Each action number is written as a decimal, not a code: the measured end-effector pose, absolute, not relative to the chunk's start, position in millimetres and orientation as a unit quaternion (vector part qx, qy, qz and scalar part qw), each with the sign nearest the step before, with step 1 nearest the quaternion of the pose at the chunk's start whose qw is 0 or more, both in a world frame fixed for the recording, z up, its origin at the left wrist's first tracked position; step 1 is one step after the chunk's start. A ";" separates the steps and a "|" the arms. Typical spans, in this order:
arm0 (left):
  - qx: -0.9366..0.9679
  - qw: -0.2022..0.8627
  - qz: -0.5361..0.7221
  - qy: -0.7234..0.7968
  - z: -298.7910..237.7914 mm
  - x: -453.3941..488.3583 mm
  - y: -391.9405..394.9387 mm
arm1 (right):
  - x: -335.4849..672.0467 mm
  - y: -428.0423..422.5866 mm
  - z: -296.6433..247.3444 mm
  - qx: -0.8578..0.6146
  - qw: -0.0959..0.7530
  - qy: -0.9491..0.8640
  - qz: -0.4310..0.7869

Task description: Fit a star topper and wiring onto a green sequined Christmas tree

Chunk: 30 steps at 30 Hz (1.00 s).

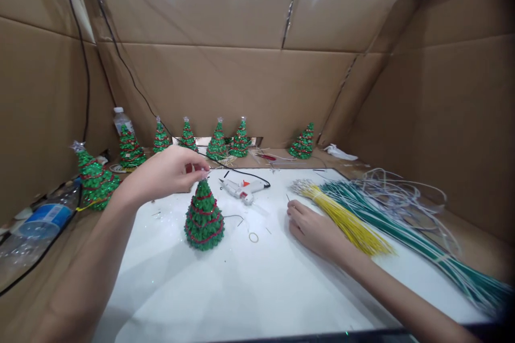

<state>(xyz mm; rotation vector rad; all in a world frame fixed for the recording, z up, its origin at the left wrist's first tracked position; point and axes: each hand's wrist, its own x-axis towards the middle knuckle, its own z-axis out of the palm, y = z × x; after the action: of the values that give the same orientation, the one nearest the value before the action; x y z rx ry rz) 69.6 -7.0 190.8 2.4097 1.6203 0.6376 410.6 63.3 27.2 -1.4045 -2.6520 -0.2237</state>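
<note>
A small green Christmas tree (204,220) with red garland stands upright on the white board. My left hand (173,171) is closed in a pinch at its top, where a tiny clear piece shows by the fingertips. My right hand (309,225) rests low over the board, fingers pressed together on a thin dark wire (287,198) that pokes up past them. Just right of that hand lies a bundle of yellow wires (350,220). Between the hands, a white glue gun (243,190) lies on its side, and a small ring (253,237) is nearer to me.
Several finished-looking trees (217,142) line the back, with a larger one (94,182) at left. Plastic bottles (46,222) lie and stand at left. Green wires (386,225) and tangled white strands (406,198) cover the right. Cardboard walls (241,80) enclose the board (241,289).
</note>
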 end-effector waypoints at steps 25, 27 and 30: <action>0.821 0.052 0.180 0.539 189.3 67.5 -3.8 | 417.2 48.9 27.0 -0.492 0.134 -0.860 0.034; 0.822 0.059 0.181 0.537 188.0 65.7 -2.8 | 420.7 46.3 34.1 -0.495 0.147 -0.855 0.039; 0.823 0.071 0.185 0.532 185.7 62.5 0.1 | 425.6 40.5 44.8 -0.500 0.162 -0.850 0.048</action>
<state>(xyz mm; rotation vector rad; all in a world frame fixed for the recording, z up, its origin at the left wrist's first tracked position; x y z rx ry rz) 62.5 0.1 185.7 2.4748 1.6010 0.5568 425.6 40.5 44.8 -1.4265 -2.4248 0.1384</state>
